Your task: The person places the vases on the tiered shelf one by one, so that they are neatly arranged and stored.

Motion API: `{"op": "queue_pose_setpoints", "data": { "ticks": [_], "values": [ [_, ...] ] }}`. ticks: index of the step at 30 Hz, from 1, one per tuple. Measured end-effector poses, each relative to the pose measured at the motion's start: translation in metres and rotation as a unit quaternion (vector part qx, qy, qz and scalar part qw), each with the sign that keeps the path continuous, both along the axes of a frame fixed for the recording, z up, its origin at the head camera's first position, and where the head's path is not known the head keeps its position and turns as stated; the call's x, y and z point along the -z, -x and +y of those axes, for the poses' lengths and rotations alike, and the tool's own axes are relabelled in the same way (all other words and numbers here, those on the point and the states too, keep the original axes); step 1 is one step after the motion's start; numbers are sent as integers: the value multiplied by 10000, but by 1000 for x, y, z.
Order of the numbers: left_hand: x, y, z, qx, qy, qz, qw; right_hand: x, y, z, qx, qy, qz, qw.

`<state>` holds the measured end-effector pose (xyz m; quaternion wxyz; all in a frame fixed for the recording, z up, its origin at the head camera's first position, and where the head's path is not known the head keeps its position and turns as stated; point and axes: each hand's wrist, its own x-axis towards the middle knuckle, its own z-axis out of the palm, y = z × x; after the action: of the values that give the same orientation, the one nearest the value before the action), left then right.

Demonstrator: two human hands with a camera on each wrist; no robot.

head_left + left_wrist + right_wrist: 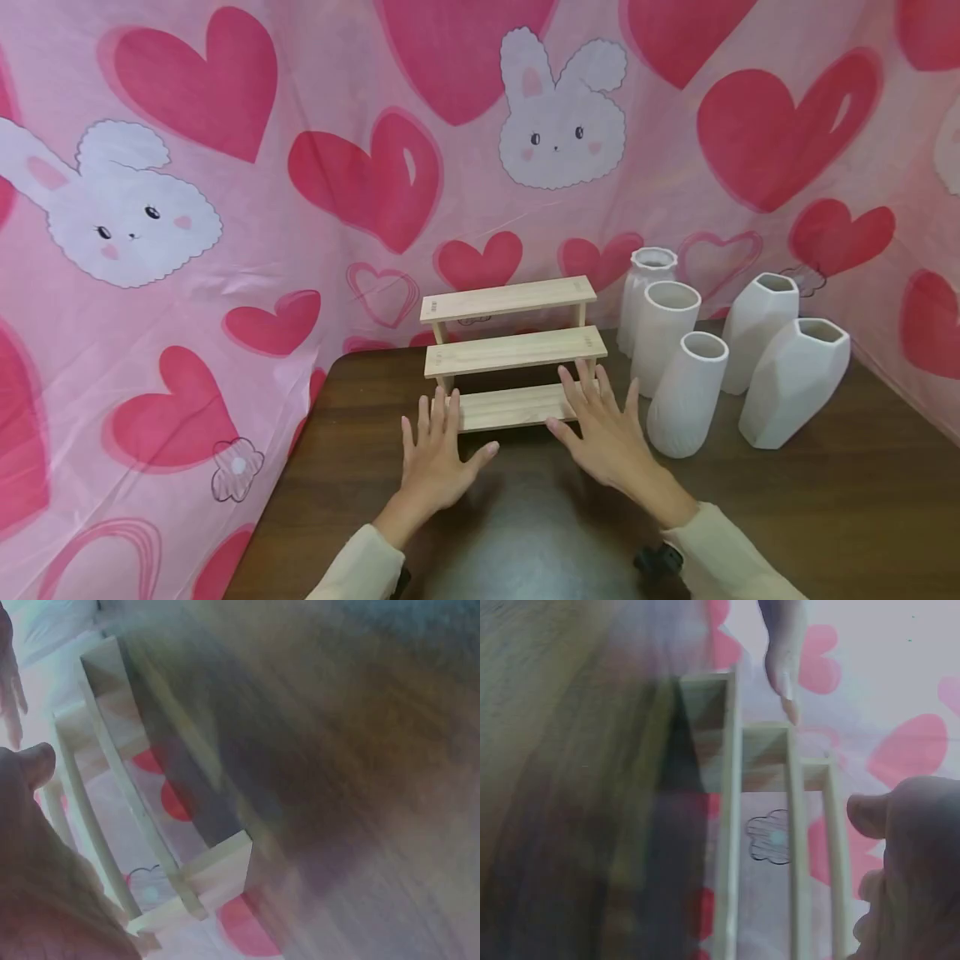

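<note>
A three-tier wooden stand (516, 352) sits on the dark table, close to the fabric backdrop. My left hand (435, 467) is held over the left front of its lowest step, fingers extended and thumb apart. Over the right front of that step is my right hand (606, 429), its fingers spread wide. Neither holds anything; whether the fingertips touch the wood, I cannot tell. Both ends of the lowest step are partly covered by the fingers. From the left wrist, the stand's slats (131, 787) appear tilted beyond the thumb; the right wrist view shows its slats (727, 825) beside the hand.
Several white vases stand right of the stand: a swirl-ribbed one (686, 404) nearest my right hand, a cylinder (662, 346), a ruffle-rimmed one (628, 312) and two faceted ones, front (791, 387) and back (756, 337). Pink heart-print fabric (300, 75) hangs behind the table (840, 508).
</note>
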<state>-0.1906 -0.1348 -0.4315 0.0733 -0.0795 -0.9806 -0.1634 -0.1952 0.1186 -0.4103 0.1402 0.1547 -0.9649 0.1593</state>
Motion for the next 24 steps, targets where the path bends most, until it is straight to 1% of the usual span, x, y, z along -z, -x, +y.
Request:
{"op": "queue_pose_setpoints", "data": {
  "ticks": [2,5,9,13,16,18,21,24],
  "values": [
    [-1,2,-2,-93,-289,236,9993,-6,0,2,-69,171,81,9998],
    [-1,5,-4,-315,-749,614,9948,-17,-1,6,-131,535,167,9983],
    [-1,6,-8,-536,-1135,876,9882,-26,-1,10,-146,921,383,9949],
    [-1,7,-11,-652,-1338,916,9846,-29,1,13,-193,1082,774,9909],
    [-2,8,-13,-684,-1441,835,9837,-30,2,16,-266,1270,1033,9862],
    [-3,9,-16,-696,-1522,770,9829,-31,2,18,-349,1429,1204,9818],
    [-5,12,-20,-725,-1728,582,9806,-34,2,23,-483,1653,1513,9734],
    [-7,15,-25,-733,-2117,411,9737,-40,0,31,-513,1694,1963,9644]
  ]
}}
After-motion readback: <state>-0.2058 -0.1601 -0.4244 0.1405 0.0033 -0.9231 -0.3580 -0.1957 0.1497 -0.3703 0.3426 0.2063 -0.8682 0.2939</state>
